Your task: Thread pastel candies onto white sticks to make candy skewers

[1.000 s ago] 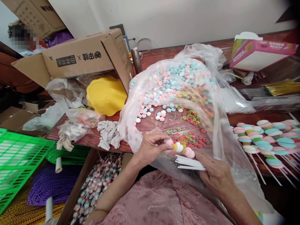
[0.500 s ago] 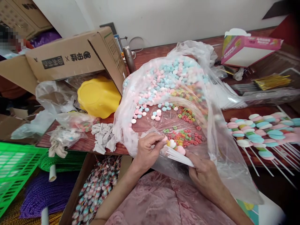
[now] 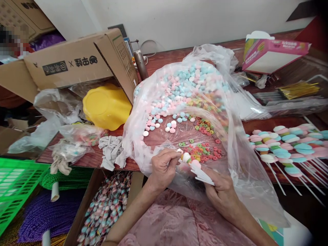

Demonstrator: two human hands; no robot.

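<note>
My right hand is closed around a bundle of white sticks. A candy skewer of white and pink marshmallows with small coloured rings reaches from that hand toward the left one. At its far end my left hand pinches with thumb and fingertips around a marshmallow, mostly hidden by the fingers. Beyond both hands a clear plastic bag lies opened out, with pink, blue and white marshmallows at the back and ring-shaped cereal pieces nearer.
Finished-looking skewers lie piled at the right. A cardboard box with a yellow scalloped container stands left, beside grey cloth. Below the table edge are a box of wrapped sweets and a green basket.
The sticks in my right hand have turned and fanned slightly, their free ends now nearer the pink marshmallow. My left hand stays at the skewer's tip, its fingers shifted a little.
</note>
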